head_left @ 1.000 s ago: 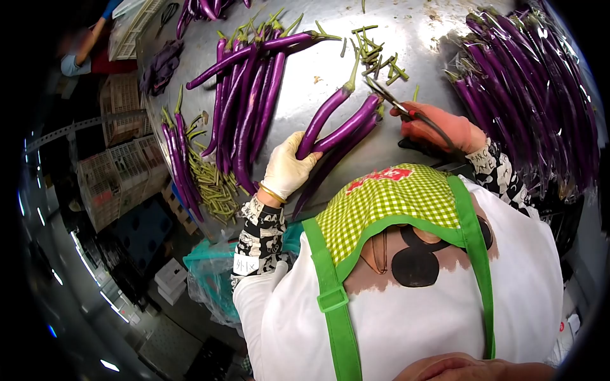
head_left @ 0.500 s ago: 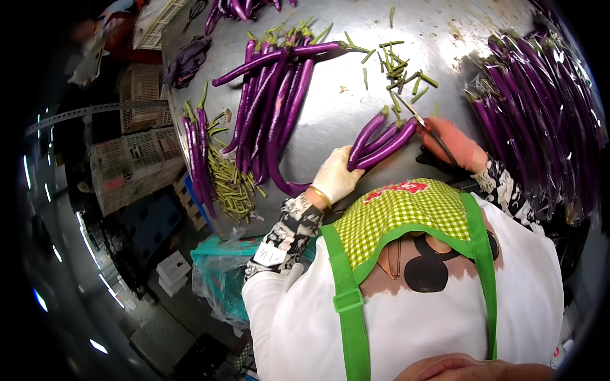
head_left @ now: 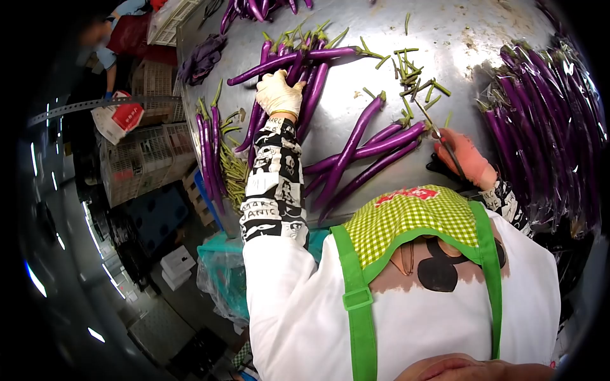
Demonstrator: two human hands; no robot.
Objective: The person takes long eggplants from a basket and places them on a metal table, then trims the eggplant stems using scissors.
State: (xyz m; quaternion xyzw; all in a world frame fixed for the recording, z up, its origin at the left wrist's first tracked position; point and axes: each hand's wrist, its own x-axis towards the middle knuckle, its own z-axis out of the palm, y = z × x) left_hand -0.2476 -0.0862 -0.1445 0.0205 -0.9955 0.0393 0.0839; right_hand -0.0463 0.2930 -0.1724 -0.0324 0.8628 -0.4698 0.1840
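Note:
My left hand, in a pale glove with a bracelet at the wrist, reaches onto a pile of long purple eggplants. Its fingers curl over an eggplant there, partly hidden by the hand itself. In an orange-pink glove, my right hand is closed round a pair of scissors, the blades pointing up and left towards cut green stems. Between the hands, in front of the apron, several loose eggplants lie crossed on the metal table.
Bagged eggplants fill the table's right side. At the left edge are a few eggplants, a heap of stem pieces and a dark cloth. Plastic crates stand beyond; another person is at the upper left.
My left hand has let go of the eggplants it held near the scissors and moved up and left onto the pile. Those eggplants now lie on the table. My right hand keeps the scissors.

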